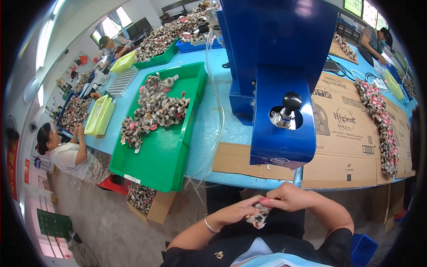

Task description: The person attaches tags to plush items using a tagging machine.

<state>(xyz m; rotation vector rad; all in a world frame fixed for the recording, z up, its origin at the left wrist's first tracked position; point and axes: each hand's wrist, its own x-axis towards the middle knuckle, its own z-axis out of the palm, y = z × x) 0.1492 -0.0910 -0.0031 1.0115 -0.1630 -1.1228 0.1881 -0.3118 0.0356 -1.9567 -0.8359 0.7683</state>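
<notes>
We have both bare hands together just in front of and below the tall glossy blue metal machine [276, 40], our landmark here. Between them is a small plush piece of mottled grey, brown and white fur [258, 217], low in front of the machine and clear of the tabletop. Our left hand [235, 212] pinches it from one side and our right hand [287, 198] from the other, both grips narrow and closed on the fur. Our fingers cover much of it, so we cannot tell which part each fingertip presses.

If either pinch slackened, we judge the piece could drop past our lap to the floor, since no table lies under it. Pulling the hands apart too hard might strain a seam.

Left of the machine, a shallow green plastic tray [153, 171] bears a loose heap of similar mottled plush pieces [153, 107]; its near end seems to reach the table edge, so a bump could shift it. Thin clear plastic tubing [218, 102] hangs between tray and machine, where a raised left forearm might snag it. Right of the machine, a long row of mottled plush pieces [378, 120] lies on flattened brown cardboard [340, 149]; a wide swing of our right elbow could scatter its near end.
</notes>
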